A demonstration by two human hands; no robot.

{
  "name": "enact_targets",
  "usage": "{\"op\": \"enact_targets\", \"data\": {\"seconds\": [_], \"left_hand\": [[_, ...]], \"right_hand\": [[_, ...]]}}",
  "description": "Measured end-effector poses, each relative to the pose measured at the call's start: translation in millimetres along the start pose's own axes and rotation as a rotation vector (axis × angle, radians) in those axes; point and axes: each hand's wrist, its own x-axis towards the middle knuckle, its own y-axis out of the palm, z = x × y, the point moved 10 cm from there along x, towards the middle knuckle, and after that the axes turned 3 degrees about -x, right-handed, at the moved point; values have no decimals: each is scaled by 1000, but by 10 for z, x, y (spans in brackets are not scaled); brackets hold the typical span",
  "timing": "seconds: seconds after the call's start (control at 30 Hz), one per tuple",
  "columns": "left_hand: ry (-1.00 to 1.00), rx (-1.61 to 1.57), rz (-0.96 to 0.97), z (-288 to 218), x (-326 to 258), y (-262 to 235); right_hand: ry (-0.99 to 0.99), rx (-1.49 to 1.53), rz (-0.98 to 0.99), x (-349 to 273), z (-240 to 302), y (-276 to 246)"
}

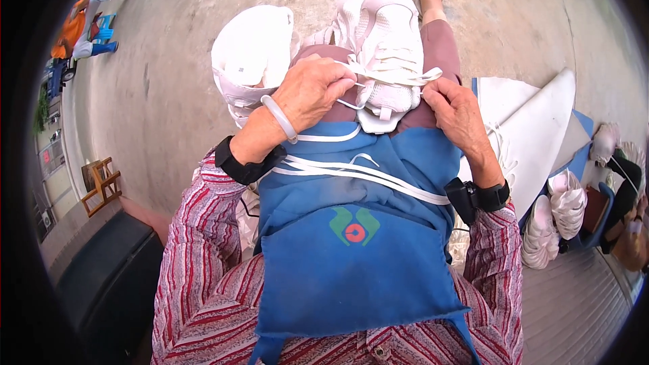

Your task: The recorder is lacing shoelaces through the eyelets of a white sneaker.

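A white sneaker (382,47) lies on my lap, toe pointing away, with its white laces (399,76) spread across the tongue. My left hand (312,91) pinches a lace end at the shoe's left side; a pale bangle sits on that wrist. My right hand (454,108) pinches the other lace end at the shoe's right side. Both wrists carry black bands. Loose white laces (351,170) trail over the blue apron (351,243) on my lap.
A second white shoe (251,51) rests against my left knee. More white shoes (558,213) are piled at my right beside a white sheet (534,122) on blue. A wooden stool (101,182) and a dark bench (108,277) stand at the left on concrete ground.
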Motion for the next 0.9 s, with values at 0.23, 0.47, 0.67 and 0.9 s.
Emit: {"op": "enact_targets", "data": {"seconds": [0.23, 0.47, 0.67, 0.9], "left_hand": [[123, 85, -106, -81, 19, 15], [36, 166, -57, -98, 34, 33], [57, 357, 57, -240, 152, 119], [40, 364, 42, -161, 131, 136]], "right_hand": [[-342, -287, -234, -138, 362, -50], [-340, -322, -396, -276, 366, -112], [-379, -364, -435, -247, 409, -66], [-365, -375, -429, -362, 434, -39]]}}
